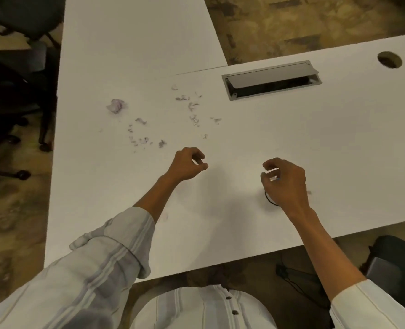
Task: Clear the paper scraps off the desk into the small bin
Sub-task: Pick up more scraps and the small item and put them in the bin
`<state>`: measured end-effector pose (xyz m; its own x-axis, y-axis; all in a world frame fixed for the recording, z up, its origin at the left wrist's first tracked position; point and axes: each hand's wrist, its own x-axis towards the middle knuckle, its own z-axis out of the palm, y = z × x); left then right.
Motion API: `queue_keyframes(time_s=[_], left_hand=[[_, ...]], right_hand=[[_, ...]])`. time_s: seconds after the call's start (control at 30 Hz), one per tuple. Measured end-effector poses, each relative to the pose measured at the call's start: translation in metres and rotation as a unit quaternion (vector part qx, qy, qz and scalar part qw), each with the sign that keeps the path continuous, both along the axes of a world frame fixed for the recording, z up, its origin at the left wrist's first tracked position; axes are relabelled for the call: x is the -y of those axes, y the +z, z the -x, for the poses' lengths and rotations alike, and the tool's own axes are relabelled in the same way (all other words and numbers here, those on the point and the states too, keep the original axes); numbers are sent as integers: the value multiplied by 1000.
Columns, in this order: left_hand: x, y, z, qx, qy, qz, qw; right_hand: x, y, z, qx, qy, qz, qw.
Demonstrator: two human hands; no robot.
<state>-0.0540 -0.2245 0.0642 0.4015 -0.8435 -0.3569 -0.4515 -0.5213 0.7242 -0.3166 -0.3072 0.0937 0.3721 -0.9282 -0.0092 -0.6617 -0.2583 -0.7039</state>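
Scraps (pixel 192 106) still lie across the white desk (pixel 339 138) — one loose group near the cable tray (pixel 271 80), another further left (pixel 141 138), and a larger crumpled wad (pixel 116 106) beyond that, all ahead of your hands and a little to your left. A single stray bit (pixel 309 192) sits just beside your right wrist. Judging by how much paper remains spread out, you look to be early or midway in the job; most of the clearing is still to do. Your left hand (pixel 187 166) hovers above the desk with fingers loosely curled and thumb near the fingertips, and nothing shows between them. Your right hand (pixel 284 181) has its fingers curled inward around something small and pale — possibly a scrap, though it is too blurred to be sure. Under that hand a thin dark curved edge (pixel 269 201) peeks out; it may be the rim of the small bin, but your hand hides nearly all of it and I cannot tell what it holds, if anything. The cable tray stands with its flap open, dark inside, no paper visible in it. A round grommet hole (pixel 389 59) is well apart at the far right.
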Motion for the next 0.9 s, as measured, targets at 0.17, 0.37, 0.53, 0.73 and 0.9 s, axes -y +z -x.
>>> queue_keyframes(time_s=[0.17,0.37,0.53,0.73,0.9], left_hand=[[-90,-28,-62,14,10,-94,995],[-180,-44,-101,60,2,-198,978],[-232,-46,-95,121,-29,-256,959],[-270,-62,-58,129,-117,-253,952],[-287,-79,-24,160,-91,-199,962]], right_hand=[[-47,-26,-73,28,163,-92,982],[-105,-76,-137,-130,322,-176,921],[-132,-105,-178,-222,385,-118,888],[-133,-112,-221,-325,489,62,807],[-154,-117,-220,-317,536,115,774]])
